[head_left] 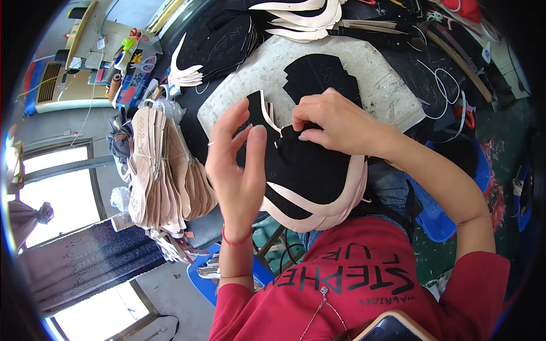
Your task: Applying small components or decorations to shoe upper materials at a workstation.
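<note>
A stack of black fabric pieces with curved pale-pink borders [318, 176], shaped like shoe uppers, lies across the near edge of a pale stone slab [392, 94] and overhangs toward my lap. My right hand [338, 122] is closed in a pinch on the top black piece's inner edge, beside its cream strip. At the stack's left side, my left hand [239, 167] is raised with thumb and fingers apart, and nothing shows in it. Farther back on the slab rests a fanned pile of plain black pieces [321, 77].
Tied bundles of beige pieces [153, 170] stand at the left. Behind the slab are more black pieces [222, 48] and cream-edged pieces [307, 17]. White cord [441, 85] and a long wooden-handled tool [460, 65] lie at the right, above a blue bin [435, 210].
</note>
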The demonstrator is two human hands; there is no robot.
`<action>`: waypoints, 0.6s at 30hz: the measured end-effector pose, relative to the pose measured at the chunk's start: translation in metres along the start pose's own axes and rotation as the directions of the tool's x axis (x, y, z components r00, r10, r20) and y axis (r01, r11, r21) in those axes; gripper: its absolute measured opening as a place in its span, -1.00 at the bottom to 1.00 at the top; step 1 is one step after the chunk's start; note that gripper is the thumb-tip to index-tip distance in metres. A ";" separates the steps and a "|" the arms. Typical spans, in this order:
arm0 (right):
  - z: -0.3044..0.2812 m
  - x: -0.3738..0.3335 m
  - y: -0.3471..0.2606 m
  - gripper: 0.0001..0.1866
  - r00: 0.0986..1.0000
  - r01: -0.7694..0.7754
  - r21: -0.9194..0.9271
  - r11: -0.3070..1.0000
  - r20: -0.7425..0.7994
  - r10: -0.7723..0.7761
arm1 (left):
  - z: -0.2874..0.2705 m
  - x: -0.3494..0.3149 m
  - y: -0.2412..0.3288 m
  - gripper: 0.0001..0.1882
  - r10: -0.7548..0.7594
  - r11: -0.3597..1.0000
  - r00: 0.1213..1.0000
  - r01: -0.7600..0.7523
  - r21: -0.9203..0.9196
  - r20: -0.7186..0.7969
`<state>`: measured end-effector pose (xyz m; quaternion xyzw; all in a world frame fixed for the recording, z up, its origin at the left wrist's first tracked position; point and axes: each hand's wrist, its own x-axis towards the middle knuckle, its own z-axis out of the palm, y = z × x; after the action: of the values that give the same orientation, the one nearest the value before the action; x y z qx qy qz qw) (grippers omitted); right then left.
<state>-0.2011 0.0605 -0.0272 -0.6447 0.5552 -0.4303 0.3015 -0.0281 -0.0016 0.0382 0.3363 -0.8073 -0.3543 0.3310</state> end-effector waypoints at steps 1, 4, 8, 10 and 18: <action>0.001 -0.001 0.000 -0.86 0.996 0.062 -0.156 0.986 -0.050 -0.070 | -0.002 -0.001 0.019 -0.63 0.083 0.979 0.993 -0.065 -0.195 0.085; 0.009 0.010 0.003 -0.89 0.951 0.185 -0.333 0.925 -0.176 -0.253 | 0.024 -0.017 0.063 -0.67 0.458 0.690 0.762 0.020 -0.723 0.459; 0.009 0.009 -0.008 -0.87 0.906 0.140 -0.302 0.943 -0.346 -0.245 | 0.058 -0.025 0.119 -0.40 0.665 0.402 0.120 0.774 -0.489 0.737; 0.006 0.005 -0.008 -0.87 0.898 0.140 -0.280 0.950 -0.368 -0.241 | 0.067 -0.009 0.127 -0.53 0.668 0.534 -0.295 0.829 -0.165 0.683; 0.000 -0.031 -0.013 -0.87 0.848 0.046 -0.098 0.994 -0.522 -0.091 | 0.085 -0.032 0.119 -0.32 0.702 0.275 0.039 0.906 -0.322 0.711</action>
<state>-0.1959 0.0932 -0.0224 -0.5336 0.6105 -0.5773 0.0960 -0.1126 0.1151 0.0785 -0.1980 -0.3109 -0.8929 -0.2587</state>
